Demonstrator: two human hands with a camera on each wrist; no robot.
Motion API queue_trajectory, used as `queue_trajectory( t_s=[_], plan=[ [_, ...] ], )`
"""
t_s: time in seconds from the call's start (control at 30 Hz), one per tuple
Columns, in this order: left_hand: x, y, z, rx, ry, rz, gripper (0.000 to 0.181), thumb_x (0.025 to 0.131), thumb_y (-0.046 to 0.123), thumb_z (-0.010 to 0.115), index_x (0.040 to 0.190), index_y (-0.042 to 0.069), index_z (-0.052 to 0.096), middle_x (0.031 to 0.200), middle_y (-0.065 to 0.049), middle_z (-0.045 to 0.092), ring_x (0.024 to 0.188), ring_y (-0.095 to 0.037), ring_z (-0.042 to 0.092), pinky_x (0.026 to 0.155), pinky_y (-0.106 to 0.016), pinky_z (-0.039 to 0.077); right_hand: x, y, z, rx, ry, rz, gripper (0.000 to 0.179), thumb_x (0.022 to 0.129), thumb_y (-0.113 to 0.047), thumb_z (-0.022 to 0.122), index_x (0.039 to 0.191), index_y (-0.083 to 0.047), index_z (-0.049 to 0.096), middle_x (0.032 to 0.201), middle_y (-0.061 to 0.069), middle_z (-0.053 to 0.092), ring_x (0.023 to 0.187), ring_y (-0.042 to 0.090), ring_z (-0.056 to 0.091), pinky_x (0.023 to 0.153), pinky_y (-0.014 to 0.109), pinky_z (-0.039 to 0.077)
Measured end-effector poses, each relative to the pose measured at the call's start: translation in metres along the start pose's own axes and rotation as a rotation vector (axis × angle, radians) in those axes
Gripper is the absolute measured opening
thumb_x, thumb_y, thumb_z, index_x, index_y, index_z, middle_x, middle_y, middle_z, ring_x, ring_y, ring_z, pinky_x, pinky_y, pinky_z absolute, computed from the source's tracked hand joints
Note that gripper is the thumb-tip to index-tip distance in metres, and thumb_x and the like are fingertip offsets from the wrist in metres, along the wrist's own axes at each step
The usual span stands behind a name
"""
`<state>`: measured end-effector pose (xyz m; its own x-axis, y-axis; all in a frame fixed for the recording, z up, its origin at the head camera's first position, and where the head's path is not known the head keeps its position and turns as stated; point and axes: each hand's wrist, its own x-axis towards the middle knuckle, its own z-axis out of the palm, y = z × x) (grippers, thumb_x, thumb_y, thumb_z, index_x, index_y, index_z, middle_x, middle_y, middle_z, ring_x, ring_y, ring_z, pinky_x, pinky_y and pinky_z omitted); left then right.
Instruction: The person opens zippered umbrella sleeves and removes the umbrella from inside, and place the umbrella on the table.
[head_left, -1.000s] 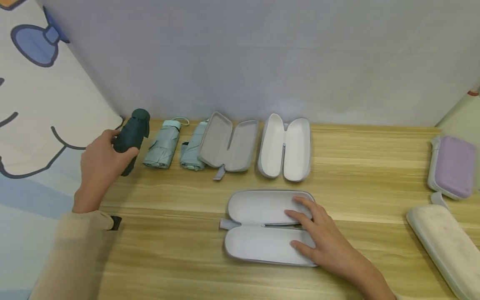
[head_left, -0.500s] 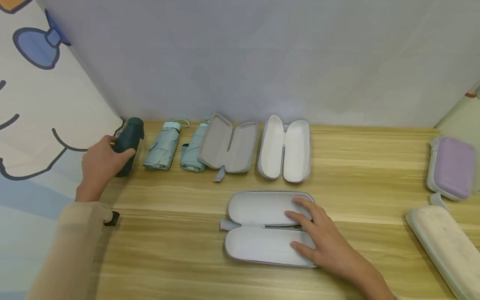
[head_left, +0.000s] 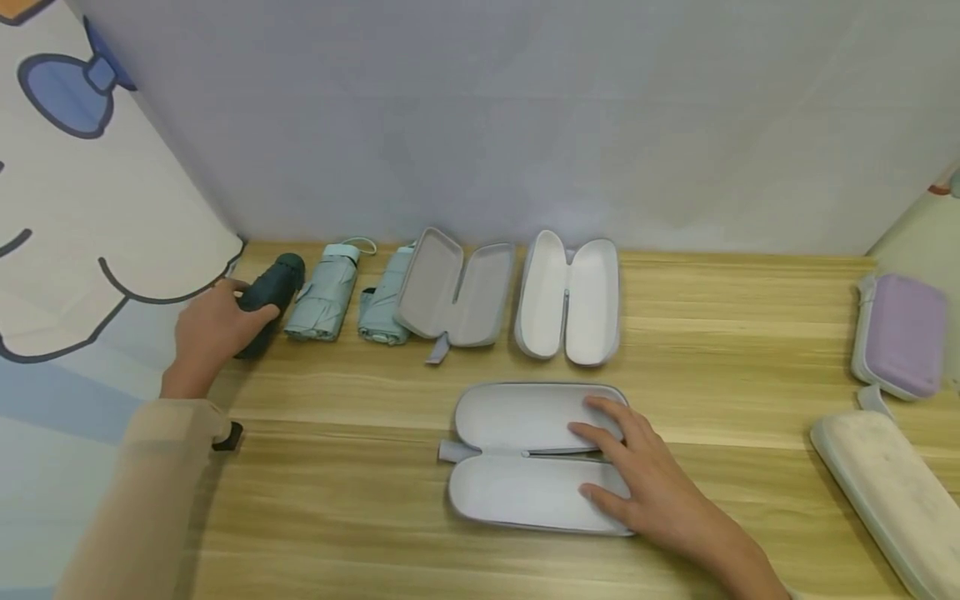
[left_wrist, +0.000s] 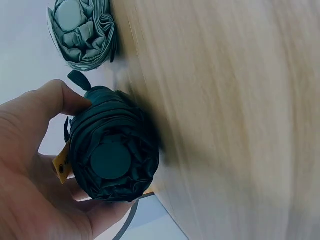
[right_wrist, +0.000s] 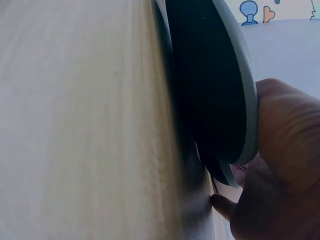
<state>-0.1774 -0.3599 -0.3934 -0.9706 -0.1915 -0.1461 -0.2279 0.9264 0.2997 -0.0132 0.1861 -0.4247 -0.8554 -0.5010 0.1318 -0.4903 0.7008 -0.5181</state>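
At the far left of the head view, my left hand point(head_left: 212, 327) grips a dark green folded umbrella point(head_left: 272, 287) between thumb and fingers, low over the table. The left wrist view shows the umbrella's round end point(left_wrist: 111, 160) and a small yellow tag point(left_wrist: 62, 163). Just to its right lies a light green folded umbrella point(head_left: 327, 292). My right hand point(head_left: 651, 477) rests with spread fingers on the right end of an unzipped grey case point(head_left: 525, 417), which lies spread flat. Seen from the right wrist, that case's dark-shaded half point(right_wrist: 210, 75) stands beside the hand.
A second light green umbrella point(head_left: 385, 302) lies partly under a smaller opened grey case point(head_left: 480, 292). Beside that stands an opened white-lined case point(head_left: 592, 300). To the right are a closed purple case point(head_left: 909, 333) and a long cream case point(head_left: 885, 492). A grey wall point(head_left: 525, 117) backs the table.
My left hand has lowered the dark green umbrella to the table and tilted its top to the right, toward the light green umbrella. My right hand and the case under it have stayed put.
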Motion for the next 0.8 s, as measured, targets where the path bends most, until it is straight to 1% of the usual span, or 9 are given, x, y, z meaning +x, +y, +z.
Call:
queue_trajectory(
  t_s=[0.13, 0.27, 0.33, 0.4, 0.53, 0.6, 0.7, 0.77, 0.8],
  plan=[
    [-0.001, 0.002, -0.001, -0.018, -0.027, -0.008, 0.079, 0.102, 0.048, 0.057, 0.151, -0.011, 0.038, 0.125, -0.044, 0.057, 0.100, -0.055, 0.062, 0.070, -0.056, 0.052, -0.001, 0.000, 0.000, -0.002, 0.002, 0.002, 0.067, 0.084, -0.019, 0.085, 0.146, -0.021, 0.058, 0.164, 0.006, 0.036, 0.146, 0.032, 0.038, 0.110, 0.055, 0.037],
    [-0.003, 0.003, -0.002, -0.051, -0.076, 0.001, 0.080, 0.104, 0.046, 0.052, 0.155, -0.012, 0.030, 0.132, -0.045, 0.051, 0.107, -0.059, 0.059, 0.076, -0.061, 0.052, -0.001, 0.000, -0.001, -0.002, -0.003, 0.004, 0.066, 0.085, -0.019, 0.085, 0.145, -0.022, 0.058, 0.163, 0.005, 0.036, 0.146, 0.031, 0.038, 0.110, 0.054, 0.037],
    [-0.005, 0.003, -0.002, -0.063, -0.092, 0.012, 0.079, 0.105, 0.044, 0.050, 0.157, -0.012, 0.027, 0.136, -0.046, 0.048, 0.112, -0.060, 0.057, 0.081, -0.064, 0.051, 0.000, -0.001, -0.001, -0.007, 0.002, -0.006, 0.065, 0.086, -0.018, 0.084, 0.145, -0.022, 0.058, 0.162, 0.005, 0.037, 0.145, 0.031, 0.039, 0.111, 0.050, 0.038],
    [-0.008, 0.004, -0.001, -0.074, -0.095, 0.026, 0.078, 0.106, 0.041, 0.049, 0.157, -0.012, 0.025, 0.140, -0.046, 0.046, 0.117, -0.061, 0.054, 0.086, -0.067, 0.049, 0.001, -0.001, -0.002, -0.003, 0.018, -0.026, 0.065, 0.086, -0.015, 0.084, 0.145, -0.021, 0.058, 0.161, 0.006, 0.039, 0.143, 0.030, 0.040, 0.114, 0.039, 0.037],
    [-0.018, 0.005, 0.002, -0.067, -0.053, 0.060, 0.075, 0.105, 0.035, 0.052, 0.156, -0.014, 0.026, 0.140, -0.047, 0.045, 0.117, -0.061, 0.053, 0.089, -0.069, 0.048, 0.004, -0.002, -0.005, 0.034, 0.082, -0.083, 0.065, 0.085, -0.005, 0.082, 0.144, -0.017, 0.058, 0.154, 0.008, 0.046, 0.139, 0.030, 0.043, 0.116, 0.015, 0.025],
    [-0.024, 0.006, 0.003, -0.054, -0.029, 0.066, 0.075, 0.104, 0.033, 0.053, 0.155, -0.015, 0.027, 0.139, -0.047, 0.045, 0.114, -0.062, 0.053, 0.085, -0.068, 0.049, 0.006, -0.003, -0.005, 0.058, 0.125, -0.101, 0.066, 0.084, 0.000, 0.081, 0.143, -0.014, 0.058, 0.151, 0.009, 0.049, 0.138, 0.030, 0.045, 0.117, 0.009, 0.020],
    [-0.036, 0.010, 0.004, -0.037, 0.003, 0.063, 0.072, 0.103, 0.031, 0.054, 0.154, -0.014, 0.030, 0.137, -0.048, 0.044, 0.112, -0.064, 0.051, 0.080, -0.069, 0.049, 0.008, -0.003, -0.006, 0.069, 0.206, -0.096, 0.065, 0.080, 0.009, 0.080, 0.139, -0.011, 0.062, 0.141, 0.008, 0.057, 0.131, 0.027, 0.051, 0.117, 0.006, 0.023],
    [-0.044, 0.014, 0.005, -0.031, 0.036, 0.054, 0.069, 0.102, 0.029, 0.053, 0.153, -0.013, 0.032, 0.137, -0.048, 0.043, 0.113, -0.066, 0.047, 0.080, -0.070, 0.047, 0.008, -0.003, -0.007, 0.059, 0.262, -0.066, 0.063, 0.077, 0.013, 0.080, 0.133, -0.010, 0.065, 0.128, 0.006, 0.062, 0.119, 0.022, 0.057, 0.110, 0.005, 0.032],
    [-0.049, 0.016, 0.005, -0.027, 0.060, 0.055, 0.067, 0.102, 0.028, 0.052, 0.152, -0.014, 0.034, 0.136, -0.049, 0.043, 0.113, -0.066, 0.045, 0.081, -0.071, 0.046, 0.009, -0.003, -0.007, 0.050, 0.289, -0.046, 0.060, 0.076, 0.015, 0.080, 0.130, -0.009, 0.067, 0.120, 0.005, 0.063, 0.111, 0.019, 0.058, 0.103, 0.005, 0.037]
  ],
)
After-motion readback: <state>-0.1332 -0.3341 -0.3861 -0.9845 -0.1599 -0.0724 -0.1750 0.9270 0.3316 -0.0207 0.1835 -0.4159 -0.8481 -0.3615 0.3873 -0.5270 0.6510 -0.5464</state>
